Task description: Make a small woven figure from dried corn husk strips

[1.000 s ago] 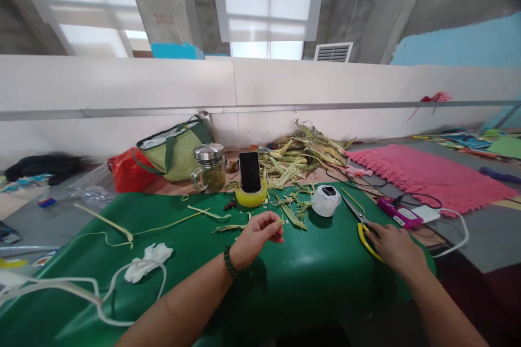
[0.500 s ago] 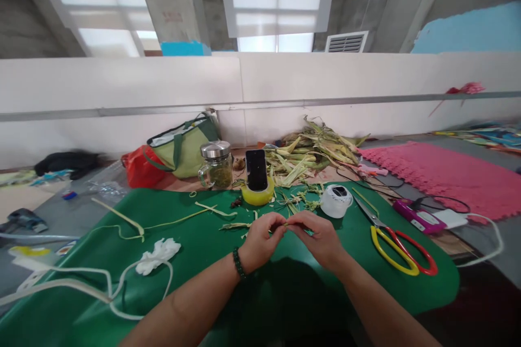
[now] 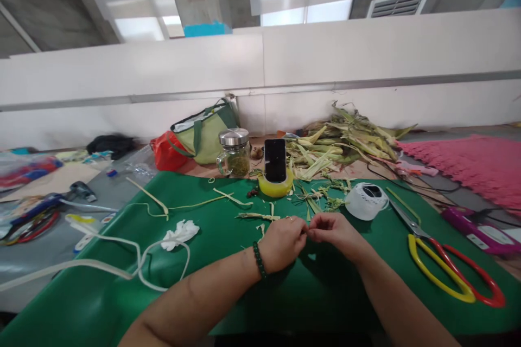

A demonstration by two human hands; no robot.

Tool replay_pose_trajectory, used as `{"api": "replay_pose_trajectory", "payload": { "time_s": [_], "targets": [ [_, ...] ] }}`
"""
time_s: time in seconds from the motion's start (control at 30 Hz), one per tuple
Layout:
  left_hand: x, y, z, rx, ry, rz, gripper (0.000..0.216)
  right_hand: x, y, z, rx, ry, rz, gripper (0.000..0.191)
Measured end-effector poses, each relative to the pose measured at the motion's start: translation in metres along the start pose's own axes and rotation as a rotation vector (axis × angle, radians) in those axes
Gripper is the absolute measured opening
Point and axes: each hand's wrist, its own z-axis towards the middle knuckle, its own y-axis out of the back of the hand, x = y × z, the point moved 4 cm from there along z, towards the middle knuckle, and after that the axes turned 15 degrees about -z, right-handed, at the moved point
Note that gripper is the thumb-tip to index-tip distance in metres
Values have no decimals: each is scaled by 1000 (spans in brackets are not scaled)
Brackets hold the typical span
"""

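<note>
My left hand (image 3: 283, 243), with a dark beaded bracelet (image 3: 259, 259) at its wrist, is closed in a pinch over the green mat (image 3: 228, 303). My right hand (image 3: 336, 234) meets it fingertip to fingertip, also pinched. What lies between the fingertips is too small and too covered to make out. Just beyond my hands are a strip of dried husk (image 3: 257, 217) and scattered green plant scraps (image 3: 321, 195). A phone (image 3: 275, 160) leans upright in a roll of yellow tape (image 3: 275, 188). To the right sits a white roll (image 3: 362, 203).
Large scissors (image 3: 431, 244) with yellow and red handles lie on the right. A glass jar mug (image 3: 236, 157), a green bag (image 3: 203, 135) and a husk pile (image 3: 350, 135) line the back. Crumpled tissue (image 3: 181, 234) and a white cable (image 3: 93, 264) lie on the left.
The view has swung left, so everything appears farther right. My left hand has turned so its back shows more, and the small greenish piece seen at my fingertips before is now hidden.
</note>
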Motion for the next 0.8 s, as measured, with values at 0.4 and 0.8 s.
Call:
{"api": "replay_pose_trajectory", "payload": {
  "time_s": [0.4, 0.8],
  "targets": [
    [10, 103, 4, -108, 336, 332, 27, -3, 19, 2, -357, 52, 214, 24],
    [69, 52, 13, 96, 433, -145, 11, -4, 14, 4, -379, 109, 233, 18]
  ]
}}
